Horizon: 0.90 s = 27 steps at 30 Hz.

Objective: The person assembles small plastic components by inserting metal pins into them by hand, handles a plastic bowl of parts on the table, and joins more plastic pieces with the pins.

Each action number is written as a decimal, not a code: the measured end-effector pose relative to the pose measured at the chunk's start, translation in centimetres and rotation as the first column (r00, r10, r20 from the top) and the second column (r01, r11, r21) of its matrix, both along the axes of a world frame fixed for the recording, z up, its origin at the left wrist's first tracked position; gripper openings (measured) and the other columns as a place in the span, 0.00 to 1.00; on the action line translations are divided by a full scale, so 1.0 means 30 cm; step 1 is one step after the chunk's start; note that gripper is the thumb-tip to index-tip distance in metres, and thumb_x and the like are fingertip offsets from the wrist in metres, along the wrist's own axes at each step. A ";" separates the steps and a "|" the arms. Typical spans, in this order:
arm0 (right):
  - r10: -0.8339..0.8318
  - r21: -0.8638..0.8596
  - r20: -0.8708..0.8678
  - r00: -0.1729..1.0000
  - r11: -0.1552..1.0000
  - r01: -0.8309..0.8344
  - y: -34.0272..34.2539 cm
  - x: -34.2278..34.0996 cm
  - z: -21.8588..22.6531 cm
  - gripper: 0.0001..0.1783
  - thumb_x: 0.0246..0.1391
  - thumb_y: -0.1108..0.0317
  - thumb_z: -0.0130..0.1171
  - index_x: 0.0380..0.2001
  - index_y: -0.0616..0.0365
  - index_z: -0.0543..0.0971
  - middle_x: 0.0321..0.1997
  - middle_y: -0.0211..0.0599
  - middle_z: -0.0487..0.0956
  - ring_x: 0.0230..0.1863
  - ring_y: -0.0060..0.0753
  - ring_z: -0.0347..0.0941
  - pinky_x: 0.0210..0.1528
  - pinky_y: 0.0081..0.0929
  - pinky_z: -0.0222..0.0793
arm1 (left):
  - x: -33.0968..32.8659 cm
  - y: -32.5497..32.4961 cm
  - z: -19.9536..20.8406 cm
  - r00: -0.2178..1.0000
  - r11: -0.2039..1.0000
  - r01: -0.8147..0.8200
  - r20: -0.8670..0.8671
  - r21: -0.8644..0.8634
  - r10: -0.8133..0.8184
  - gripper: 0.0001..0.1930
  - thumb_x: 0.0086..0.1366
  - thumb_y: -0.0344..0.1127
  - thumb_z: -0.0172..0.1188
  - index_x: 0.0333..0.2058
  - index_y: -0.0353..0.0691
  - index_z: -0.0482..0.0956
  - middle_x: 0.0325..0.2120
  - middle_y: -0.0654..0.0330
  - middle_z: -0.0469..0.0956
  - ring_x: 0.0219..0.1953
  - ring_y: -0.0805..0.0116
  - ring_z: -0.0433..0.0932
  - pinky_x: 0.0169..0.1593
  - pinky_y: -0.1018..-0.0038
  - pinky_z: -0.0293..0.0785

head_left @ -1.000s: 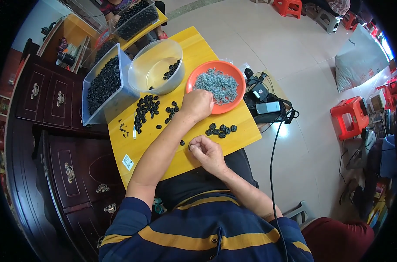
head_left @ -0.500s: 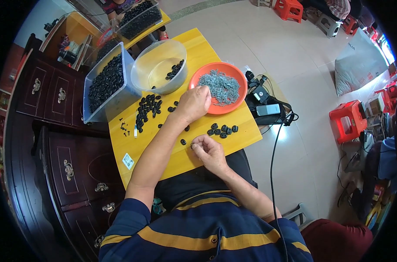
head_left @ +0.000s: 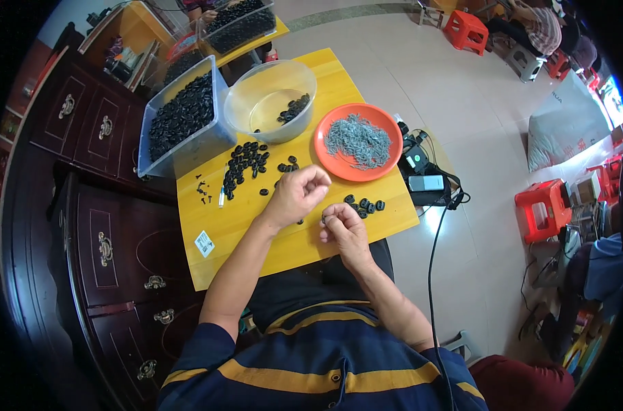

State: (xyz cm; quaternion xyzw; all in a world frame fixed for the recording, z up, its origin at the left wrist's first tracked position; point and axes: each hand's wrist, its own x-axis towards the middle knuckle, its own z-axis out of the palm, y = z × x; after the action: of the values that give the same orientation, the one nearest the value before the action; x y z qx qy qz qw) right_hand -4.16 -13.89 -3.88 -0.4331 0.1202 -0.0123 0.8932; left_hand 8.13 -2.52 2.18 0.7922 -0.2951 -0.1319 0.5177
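Observation:
My left hand point(head_left: 299, 196) hovers over the middle of the yellow table point(head_left: 270, 253), its fingers curled and thumb pressed to them; whatever they hold is hidden. Close by on the right, my right hand point(head_left: 346, 231) pinches a small black oval piece point(head_left: 324, 218) between thumb and fingers. Beyond my hands lies an orange plate point(head_left: 333, 166) heaped with small grey screws point(head_left: 358, 140). Several black oval pieces point(head_left: 372, 207) sit just past my right hand. A larger scatter of black oval pieces point(head_left: 246, 162) lies farther to the left.
A clear round tub point(head_left: 246, 115) with some black pieces stands at the back, beside a blue bin point(head_left: 188, 157) full of them. Small dark screws point(head_left: 203, 192), a thin white stick point(head_left: 222, 196) and a white label point(head_left: 204, 243) lie at left. Dark drawers point(head_left: 113, 240) flank the table.
My left hand has drawn back from the plate's edge toward my right hand. My right hand stays pinched around the black piece. The whole view has shifted slightly.

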 end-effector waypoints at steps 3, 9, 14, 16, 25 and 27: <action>0.007 -0.035 -0.034 0.999 0.999 -0.009 -0.002 0.003 0.008 0.04 0.65 0.70 0.54 0.41 0.55 0.75 0.33 0.27 0.78 0.28 0.18 0.74 0.31 0.17 0.72 | -0.064 0.074 0.017 1.000 1.000 -0.010 0.016 0.008 0.009 0.04 0.62 0.25 0.61 0.35 0.37 0.77 0.24 0.71 0.75 0.25 0.85 0.70 0.29 0.83 0.68; 0.027 -0.124 -0.041 0.999 0.992 -0.032 0.016 -0.009 0.011 0.04 0.63 0.73 0.52 0.39 0.58 0.77 0.33 0.28 0.78 0.28 0.17 0.74 0.32 0.17 0.72 | -0.155 0.164 0.047 0.994 0.996 -0.038 0.102 0.078 0.030 0.07 0.60 0.25 0.62 0.38 0.37 0.77 0.24 0.66 0.75 0.26 0.79 0.74 0.32 0.79 0.72; 0.077 -0.301 0.004 0.997 0.951 -0.072 0.020 -0.024 0.011 0.09 0.66 0.65 0.56 0.37 0.60 0.78 0.28 0.26 0.77 0.27 0.16 0.72 0.32 0.16 0.69 | -0.188 0.164 0.067 0.956 0.986 0.029 0.285 0.166 -0.076 0.09 0.61 0.28 0.61 0.39 0.40 0.74 0.28 0.55 0.79 0.32 0.54 0.81 0.35 0.63 0.76; 0.096 -0.290 0.014 0.995 0.953 -0.088 0.028 -0.026 0.008 0.11 0.66 0.62 0.57 0.36 0.59 0.78 0.27 0.26 0.77 0.27 0.16 0.72 0.31 0.17 0.69 | -0.198 0.172 0.076 0.948 0.977 0.030 0.305 0.209 -0.094 0.09 0.62 0.31 0.61 0.40 0.41 0.73 0.30 0.55 0.79 0.34 0.53 0.81 0.37 0.61 0.76; 0.214 -0.269 -0.020 0.977 0.940 -0.211 0.024 -0.012 0.024 0.13 0.68 0.60 0.56 0.33 0.57 0.77 0.26 0.24 0.74 0.26 0.15 0.69 0.31 0.16 0.67 | -0.203 0.201 0.084 0.886 0.980 0.021 0.450 0.200 -0.111 0.09 0.60 0.31 0.64 0.39 0.41 0.75 0.28 0.56 0.79 0.33 0.54 0.81 0.36 0.62 0.77; 0.230 -0.273 -0.013 0.973 0.936 -0.225 0.020 -0.007 0.017 0.13 0.68 0.60 0.56 0.33 0.57 0.77 0.26 0.23 0.74 0.26 0.15 0.69 0.32 0.17 0.67 | -0.204 0.203 0.084 0.889 0.982 0.036 0.443 0.184 -0.116 0.11 0.60 0.30 0.65 0.40 0.42 0.75 0.28 0.57 0.79 0.32 0.54 0.80 0.36 0.63 0.76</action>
State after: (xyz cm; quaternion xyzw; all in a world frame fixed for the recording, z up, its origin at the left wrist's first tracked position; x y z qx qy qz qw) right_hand -4.38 -13.29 -3.36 -0.5625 0.0578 0.0704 0.8217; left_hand 2.00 3.56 4.71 0.8302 -0.4257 0.0106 0.3599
